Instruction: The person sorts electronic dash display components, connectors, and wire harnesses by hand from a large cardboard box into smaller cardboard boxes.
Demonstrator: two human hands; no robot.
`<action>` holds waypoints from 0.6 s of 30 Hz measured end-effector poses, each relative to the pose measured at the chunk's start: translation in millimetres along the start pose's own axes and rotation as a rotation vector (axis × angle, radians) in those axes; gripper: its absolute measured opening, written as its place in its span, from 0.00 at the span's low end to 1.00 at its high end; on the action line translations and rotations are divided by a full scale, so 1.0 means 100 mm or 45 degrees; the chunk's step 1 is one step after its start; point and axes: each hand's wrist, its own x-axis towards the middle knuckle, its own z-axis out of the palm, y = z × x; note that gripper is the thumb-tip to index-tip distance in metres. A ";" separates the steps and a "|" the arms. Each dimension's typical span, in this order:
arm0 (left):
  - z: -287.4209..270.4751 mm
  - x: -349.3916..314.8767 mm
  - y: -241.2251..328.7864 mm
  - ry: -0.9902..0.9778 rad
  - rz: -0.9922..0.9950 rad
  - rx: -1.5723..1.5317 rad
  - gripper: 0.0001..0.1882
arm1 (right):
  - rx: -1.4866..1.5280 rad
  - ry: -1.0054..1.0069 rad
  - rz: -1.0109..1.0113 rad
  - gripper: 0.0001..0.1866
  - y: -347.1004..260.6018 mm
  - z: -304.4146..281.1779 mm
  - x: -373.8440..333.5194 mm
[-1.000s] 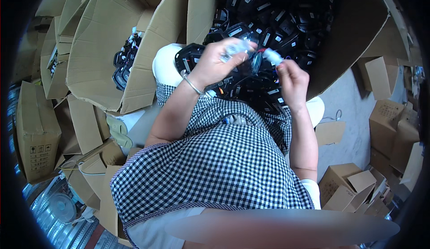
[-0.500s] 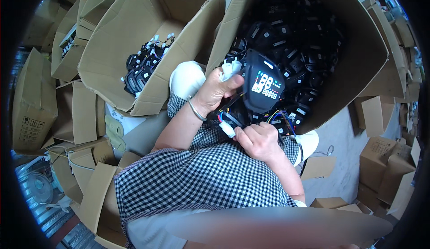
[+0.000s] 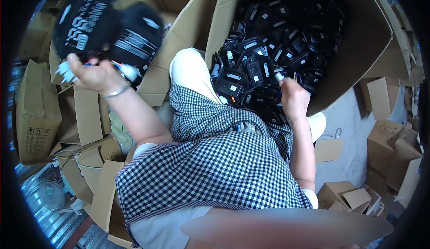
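Note:
My left hand (image 3: 96, 75) is raised at the far left, closed round the wires and white connectors (image 3: 66, 71) of black display units. One display panel (image 3: 83, 23) with light printed markings hangs from it, and a second black unit (image 3: 138, 36) is beside it; both are smeared by motion. They block much of the view into the left carton. My right hand (image 3: 295, 97) is over the right carton, its fingers pinching a small white connector (image 3: 279, 76). Below and beyond it lie many similar black display units (image 3: 233, 81), mostly back side up, with wires among them.
The left carton (image 3: 186, 29) and right carton (image 3: 358, 70) stand open before my knees. More cardboard boxes (image 3: 38, 110) crowd the left side, and others (image 3: 387, 137) stand at the right. A flat cardboard piece (image 3: 329, 150) lies on the grey floor.
My left hand has swung left and away from my lap, carrying the display units over the left carton. My right hand has moved from my lap up to the units in the right carton.

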 end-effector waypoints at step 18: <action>-1.13 -0.29 -1.02 -1.020 0.315 1.774 0.41 | 0.131 -0.186 -0.048 0.10 0.53 0.83 0.55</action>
